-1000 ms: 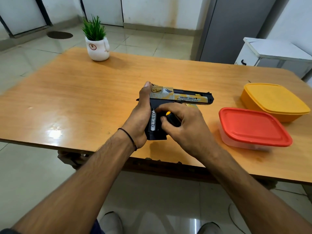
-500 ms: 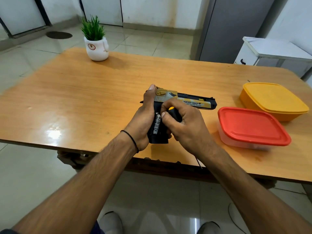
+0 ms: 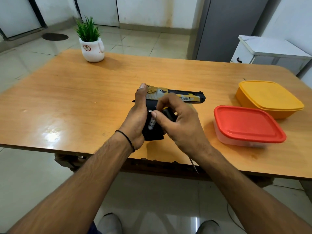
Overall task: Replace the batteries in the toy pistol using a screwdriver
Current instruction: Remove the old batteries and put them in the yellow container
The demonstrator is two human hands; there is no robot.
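Note:
The black and gold toy pistol (image 3: 190, 97) lies on its side near the front of the wooden table (image 3: 84, 92), barrel pointing right. My left hand (image 3: 136, 119) grips the rear of the pistol and its black handle. A silver battery (image 3: 151, 123) shows in the open handle. My right hand (image 3: 177, 122) holds the black and yellow screwdriver (image 3: 168, 113) in its palm, and its thumb tip touches the top end of the battery. The screwdriver's metal shaft (image 3: 194, 166) sticks out below my right wrist.
A red-lidded container (image 3: 248, 125) and a yellow container (image 3: 268, 98) stand to the right of the pistol. A small potted plant (image 3: 92, 43) sits at the table's far left. A white cabinet (image 3: 270, 51) stands beyond the far right corner.
My right hand has shifted its fingers over the handle, and its thumb now sits at the top end of the battery. The pistol has tilted slightly in my left hand.

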